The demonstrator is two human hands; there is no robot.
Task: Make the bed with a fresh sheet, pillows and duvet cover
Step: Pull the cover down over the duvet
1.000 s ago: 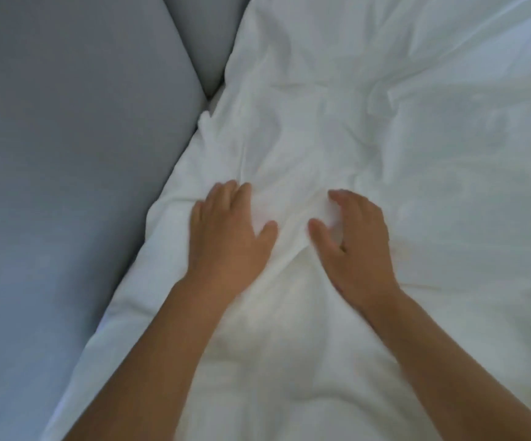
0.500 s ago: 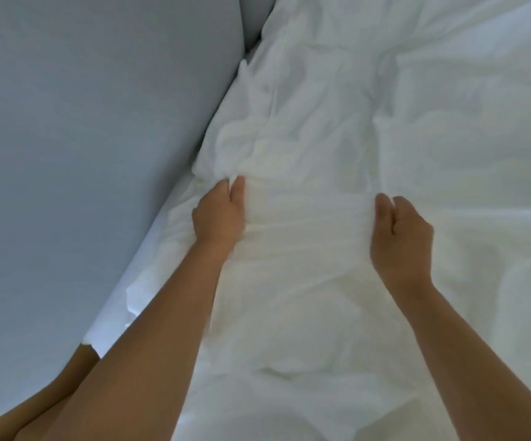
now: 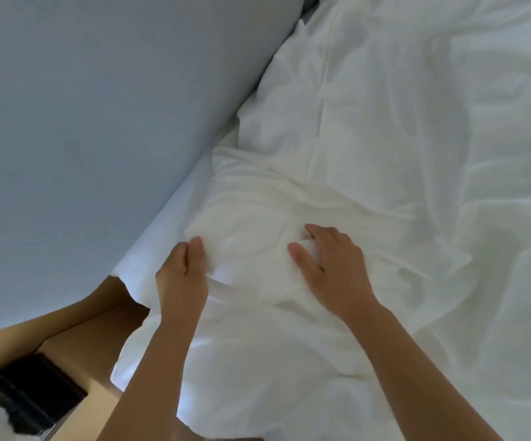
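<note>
1. Dark object (image 3: pixel 32 396): bottom left corner, black and boxy, standing on item 2. What it is cannot be told.

2. Wooden surface (image 3: pixel 67 329): tan, lower left, running under the near edge of the bedding.

3. Grey-blue panel (image 3: pixel 98 122): plain and smooth, filling the upper left. Its lower edge runs diagonally along the bedding.

4. Sheet (image 3: pixel 165 230): white, a smooth narrow strip showing between the panel and the rumpled fabric beside it.

5. Left hand (image 3: pixel 181 278): bare forearm entering from the bottom centre. The fingers are curled in and the thumb is pressed against the forefinger, pinching a fold at the left edge of item 6.

6. Duvet cover (image 3: pixel 385 138): white and heavily creased, spread over the bed from the centre to the right edge. A raised mound of it lies between the two hands, and long folds run away to the right.

7. Right hand (image 3: pixel 334 272): bare forearm entering from the lower right. The fingers are bent and the thumb is held apart, closed over a bunch of the duvet cover on the right side of the mound; fabric bulges between thumb and fingers.
</note>
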